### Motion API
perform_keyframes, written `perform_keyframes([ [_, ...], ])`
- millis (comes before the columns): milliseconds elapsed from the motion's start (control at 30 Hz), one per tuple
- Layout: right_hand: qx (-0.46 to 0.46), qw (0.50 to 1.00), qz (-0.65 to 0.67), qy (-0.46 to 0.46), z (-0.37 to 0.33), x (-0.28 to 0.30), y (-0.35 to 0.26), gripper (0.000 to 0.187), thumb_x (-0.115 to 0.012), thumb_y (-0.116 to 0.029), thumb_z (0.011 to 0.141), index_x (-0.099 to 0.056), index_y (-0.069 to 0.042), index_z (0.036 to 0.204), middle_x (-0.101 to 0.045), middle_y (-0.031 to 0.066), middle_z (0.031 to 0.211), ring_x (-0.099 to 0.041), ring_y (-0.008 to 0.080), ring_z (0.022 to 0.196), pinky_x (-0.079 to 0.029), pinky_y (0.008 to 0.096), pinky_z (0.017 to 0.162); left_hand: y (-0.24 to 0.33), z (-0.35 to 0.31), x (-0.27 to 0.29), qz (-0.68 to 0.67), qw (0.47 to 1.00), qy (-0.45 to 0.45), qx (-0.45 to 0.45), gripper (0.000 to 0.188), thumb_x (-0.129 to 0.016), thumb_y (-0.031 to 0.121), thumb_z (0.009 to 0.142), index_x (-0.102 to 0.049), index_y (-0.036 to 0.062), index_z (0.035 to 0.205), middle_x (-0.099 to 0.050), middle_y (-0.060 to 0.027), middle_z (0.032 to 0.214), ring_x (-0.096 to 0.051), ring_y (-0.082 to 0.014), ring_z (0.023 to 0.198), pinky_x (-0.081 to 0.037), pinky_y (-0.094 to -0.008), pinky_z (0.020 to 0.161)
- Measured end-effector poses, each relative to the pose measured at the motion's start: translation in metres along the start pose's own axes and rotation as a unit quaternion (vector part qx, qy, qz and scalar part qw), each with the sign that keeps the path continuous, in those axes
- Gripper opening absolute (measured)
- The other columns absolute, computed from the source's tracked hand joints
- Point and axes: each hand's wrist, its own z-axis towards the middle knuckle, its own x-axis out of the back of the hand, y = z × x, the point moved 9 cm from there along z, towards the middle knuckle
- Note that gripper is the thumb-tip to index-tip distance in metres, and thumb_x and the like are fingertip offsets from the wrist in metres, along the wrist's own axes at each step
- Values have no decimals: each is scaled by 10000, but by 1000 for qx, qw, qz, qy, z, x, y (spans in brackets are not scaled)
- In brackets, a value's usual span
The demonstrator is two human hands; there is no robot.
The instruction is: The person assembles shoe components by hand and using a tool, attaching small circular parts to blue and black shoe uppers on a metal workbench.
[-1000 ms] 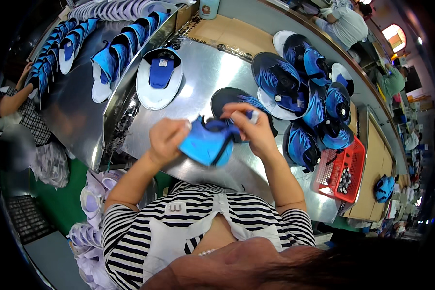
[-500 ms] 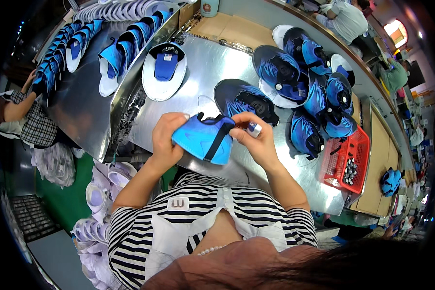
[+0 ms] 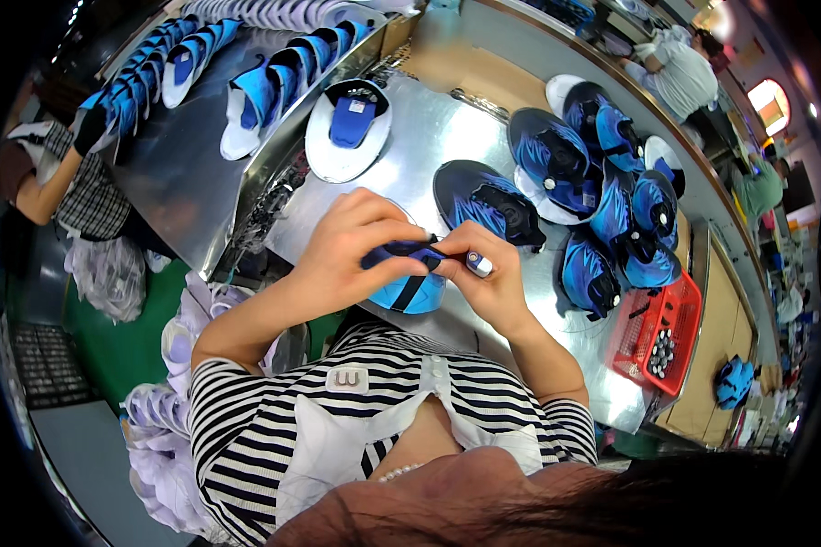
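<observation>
A blue shoe upper [image 3: 409, 297] with a black strap is held in front of my chest, over the metal table. My left hand [image 3: 351, 242] is closed on its dark upper edge, and its thumb and fingers hide much of the piece. Fingertips of my right hand [image 3: 491, 273] pinch the same edge close beside the left ones. A small white and dark-blue cylinder [image 3: 478, 263], perhaps the end of a pen, sticks out of my right hand. Just beyond lies a black-and-blue shoe upper [image 3: 488, 205]. A white-rimmed one with a blue tongue [image 3: 348, 130] lies farther left.
More blue uppers [image 3: 593, 196] are heaped at the right, beside a red plastic basket [image 3: 677, 339] with small dark and white pieces. Rows of uppers [image 3: 278, 91] line the left metal bench [image 3: 178, 169], where another person's gloved hand [image 3: 91, 129] reaches. White shoe parts [image 3: 164, 456] are stacked at lower left.
My left hand has moved over the top of the upper, from its left side to the dark edge. Both hands are now close together. The upper has tilted and is more covered.
</observation>
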Motion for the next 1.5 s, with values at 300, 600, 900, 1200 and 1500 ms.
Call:
perform_keyframes([
  [300,62,996,-67,-23,10,-15,-23,161,-671,71,739,-636,21,888,-577,78,793,-559,172,704,-440,260,629,-19,-14,-5,-47,998,24,21,215,-723,185,780,-659,17,899,-585,-90,852,-555,-248,827,-392,-366,795],
  [600,-228,903,361,-35,95,-16,67,186,-642,-134,882,-598,-25,1027,-554,-5,766,-483,63,636,-357,201,537,-26,9,51,69,996,61,-20,295,-606,24,824,-626,10,1118,-620,-153,1086,-590,-298,1053,-460,-358,872],
  [900,-52,851,-512,103,46,123,120,243,-670,-255,834,-660,-82,1004,-614,123,902,-589,325,843,-487,399,712,-297,54,48,276,939,153,141,265,-625,29,774,-661,66,1034,-601,-136,953,-590,-338,925,-476,-410,785],
  [1200,-58,773,-613,150,11,175,132,335,-590,-27,782,-621,-101,1108,-586,106,1078,-592,317,951,-510,386,744,-188,89,-6,249,963,91,-54,462,-658,45,760,-565,91,1210,-547,-138,1190,-502,-344,1137,-378,-428,988],
  [1500,42,821,-565,72,55,139,119,306,-743,-126,706,-640,-92,992,-582,65,936,-623,284,820,-500,371,641,-15,26,-151,170,938,-186,-240,534,-696,203,715,-547,144,1225,-533,-84,1120,-504,-256,1041,-352,-411,903],
])
